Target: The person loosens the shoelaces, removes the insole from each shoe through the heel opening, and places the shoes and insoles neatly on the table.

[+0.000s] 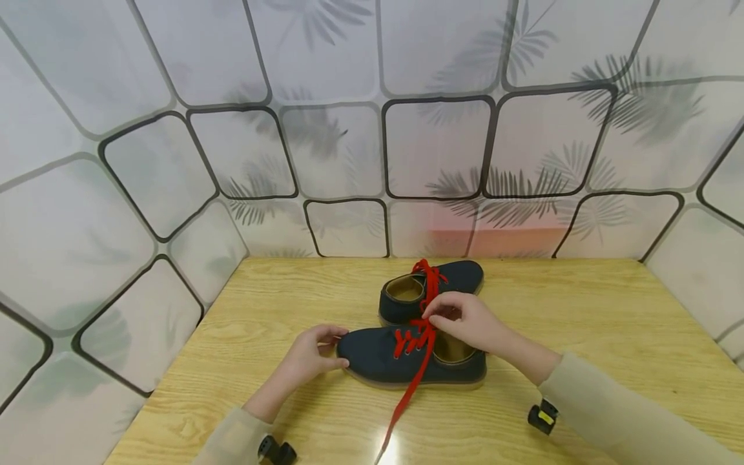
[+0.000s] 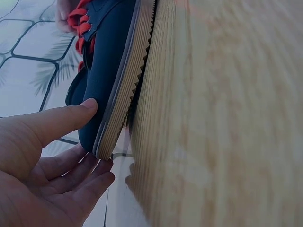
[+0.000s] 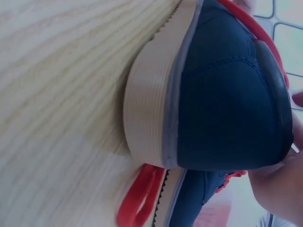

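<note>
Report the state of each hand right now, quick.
Left hand: closed, holding the near shoe at its toe.
Right hand: closed, pinching the red lace by that shoe's opening.

No legible text or numbers

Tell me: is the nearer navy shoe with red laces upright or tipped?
Upright: the nearer navy shoe rests sole down on the yellowish wooden table.

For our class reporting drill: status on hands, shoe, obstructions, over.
Left hand grips near shoe at toe; right hand pinches red laces. Near shoe upright on table, one lace trailing over its side. Far shoe close behind; no clear obstruction.
</note>
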Demonstrator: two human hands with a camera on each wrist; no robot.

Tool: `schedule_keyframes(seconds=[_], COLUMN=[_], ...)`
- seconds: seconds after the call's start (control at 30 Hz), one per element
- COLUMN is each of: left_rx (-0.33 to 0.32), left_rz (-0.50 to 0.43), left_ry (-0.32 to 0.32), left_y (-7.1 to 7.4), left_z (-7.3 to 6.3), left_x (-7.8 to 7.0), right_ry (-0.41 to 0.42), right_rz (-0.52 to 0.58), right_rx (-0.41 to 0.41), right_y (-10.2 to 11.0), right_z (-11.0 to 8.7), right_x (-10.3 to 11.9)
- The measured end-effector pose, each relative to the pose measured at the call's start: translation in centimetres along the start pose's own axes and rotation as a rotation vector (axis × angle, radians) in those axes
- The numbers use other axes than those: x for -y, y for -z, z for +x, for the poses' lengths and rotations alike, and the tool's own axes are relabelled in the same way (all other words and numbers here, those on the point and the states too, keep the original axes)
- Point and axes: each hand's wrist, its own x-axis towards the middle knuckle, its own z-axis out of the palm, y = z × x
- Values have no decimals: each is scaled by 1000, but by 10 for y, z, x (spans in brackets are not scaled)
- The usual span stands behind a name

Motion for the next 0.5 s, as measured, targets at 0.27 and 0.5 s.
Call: schedule_keyframes(seconds=[0.27,0.5], left_rx=[-6,-6], left_rz=[9,16], left_ry=[-5,-2], left_y=[-1,0], left_z=[1,1], left_x=[3,2], right_ry=[11,-140], right_rz=[-9,208], right_rx=[13,-27], right_y=[-1,0], right_z=[1,3], right_x=[1,-7])
